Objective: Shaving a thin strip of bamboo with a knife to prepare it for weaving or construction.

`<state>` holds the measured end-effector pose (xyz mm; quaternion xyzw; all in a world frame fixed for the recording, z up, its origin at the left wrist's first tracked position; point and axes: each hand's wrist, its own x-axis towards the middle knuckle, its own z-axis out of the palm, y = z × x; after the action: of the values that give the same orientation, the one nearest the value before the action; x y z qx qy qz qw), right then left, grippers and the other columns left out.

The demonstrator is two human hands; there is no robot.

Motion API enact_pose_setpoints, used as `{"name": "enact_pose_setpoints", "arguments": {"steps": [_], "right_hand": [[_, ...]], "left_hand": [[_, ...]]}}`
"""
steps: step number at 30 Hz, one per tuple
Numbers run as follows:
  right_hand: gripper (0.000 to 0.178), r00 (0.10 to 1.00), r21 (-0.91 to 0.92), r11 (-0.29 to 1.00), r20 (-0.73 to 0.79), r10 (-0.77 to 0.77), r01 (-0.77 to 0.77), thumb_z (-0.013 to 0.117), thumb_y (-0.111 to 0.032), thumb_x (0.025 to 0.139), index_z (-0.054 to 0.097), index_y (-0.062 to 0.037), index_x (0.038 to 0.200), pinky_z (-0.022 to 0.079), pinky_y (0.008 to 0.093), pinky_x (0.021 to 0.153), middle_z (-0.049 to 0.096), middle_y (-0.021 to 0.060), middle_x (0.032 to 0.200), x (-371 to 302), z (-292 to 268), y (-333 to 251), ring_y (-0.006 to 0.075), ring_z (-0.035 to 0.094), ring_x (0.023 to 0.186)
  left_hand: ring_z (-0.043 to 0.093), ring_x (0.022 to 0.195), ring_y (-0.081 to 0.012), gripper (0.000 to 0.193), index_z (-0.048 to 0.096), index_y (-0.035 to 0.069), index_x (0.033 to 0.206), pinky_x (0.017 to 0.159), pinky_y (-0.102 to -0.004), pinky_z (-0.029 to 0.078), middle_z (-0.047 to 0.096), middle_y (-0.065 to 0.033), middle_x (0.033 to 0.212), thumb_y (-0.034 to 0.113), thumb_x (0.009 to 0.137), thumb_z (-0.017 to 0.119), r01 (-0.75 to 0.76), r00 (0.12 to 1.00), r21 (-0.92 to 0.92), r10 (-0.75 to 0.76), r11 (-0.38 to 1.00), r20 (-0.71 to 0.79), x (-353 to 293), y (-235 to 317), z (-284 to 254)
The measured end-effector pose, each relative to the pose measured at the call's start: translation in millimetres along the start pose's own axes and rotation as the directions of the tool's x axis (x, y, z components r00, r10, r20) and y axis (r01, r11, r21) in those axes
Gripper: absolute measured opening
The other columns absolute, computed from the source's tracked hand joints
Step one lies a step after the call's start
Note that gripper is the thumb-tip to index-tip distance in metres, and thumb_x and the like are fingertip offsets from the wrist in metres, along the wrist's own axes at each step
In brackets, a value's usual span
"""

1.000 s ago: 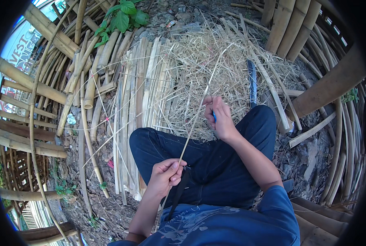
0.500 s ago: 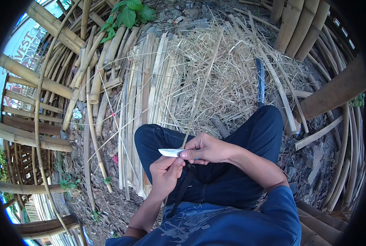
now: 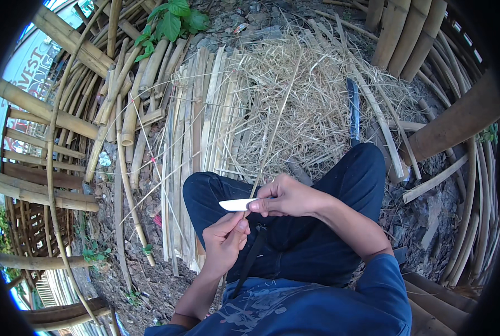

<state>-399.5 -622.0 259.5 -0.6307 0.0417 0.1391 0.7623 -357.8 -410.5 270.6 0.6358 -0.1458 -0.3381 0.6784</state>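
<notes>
A long thin bamboo strip (image 3: 280, 115) runs from my lap away over the shavings. My left hand (image 3: 225, 241) pinches its near part between thumb and fingers. In my right hand (image 3: 288, 198) is a knife, gripped with the thumb by the base of its pale blade (image 3: 237, 205). The blade points left and lies across the strip, just above my left fingertips; its handle is hidden in the fist. Both hands are close together over my crossed legs (image 3: 339, 179).
A heap of bamboo shavings (image 3: 300, 117) lies ahead, with a long dark blade (image 3: 354, 112) on its right side. Split bamboo slats (image 3: 196, 123) are laid out left of it. Bamboo poles (image 3: 54, 106) stand at the left, and thick bamboo posts (image 3: 454, 123) at the right.
The knife and my right hand have shifted slightly away from my body, and the blade shows more level. My left hand has drawn a little nearer to me, widening the gap.
</notes>
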Motion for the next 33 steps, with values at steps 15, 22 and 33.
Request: {"name": "enact_pose_setpoints", "arguments": {"steps": [15,22,33], "right_hand": [[0.032,0.942,0.137,0.990,-0.335,0.038,0.009,0.072,-0.031,0.088,0.069,-0.0014,0.076,0.027,0.0211,0.038,0.056,-0.0009,0.056,-7.7,-63.3,-10.1,0.0030,0.042,0.045],[0.034,0.941,0.050,0.997,-0.335,-0.040,0.061,0.069,-0.033,0.090,0.066,-0.0013,0.077,0.028,0.0209,0.040,0.053,-0.0018,0.054,-3.6,-68.2,0.8,0.0038,0.040,0.044],[0.041,0.802,0.040,0.978,-0.579,-0.143,0.203,0.045,-0.039,0.102,0.053,-0.0077,0.077,0.028,0.0219,0.044,0.041,-0.0047,0.055,-4.0,-56.2,-2.1,0.0036,0.034,0.047]], "left_hand": [[0.040,0.055,-0.0040,0.025,0.061,-0.009,0.116,0.043,-0.0194,0.027,0.055,-0.0064,0.079,0.004,0.096,0.055,0.100,0.995,0.112,-0.099,0.989,-0.011,-30.2,1.6,-16.1],[0.040,0.055,-0.0043,0.025,0.061,-0.009,0.116,0.044,-0.0188,0.028,0.055,-0.0064,0.079,0.005,0.097,0.055,0.118,0.993,0.120,-0.116,0.986,-0.027,-36.9,4.6,-22.5],[0.039,0.054,-0.0031,0.028,0.060,-0.005,0.122,0.046,-0.0191,0.029,0.056,-0.0042,0.079,0.009,0.099,0.053,0.263,0.964,0.028,-0.261,0.964,-0.054,-49.3,-19.0,-46.4]]}}
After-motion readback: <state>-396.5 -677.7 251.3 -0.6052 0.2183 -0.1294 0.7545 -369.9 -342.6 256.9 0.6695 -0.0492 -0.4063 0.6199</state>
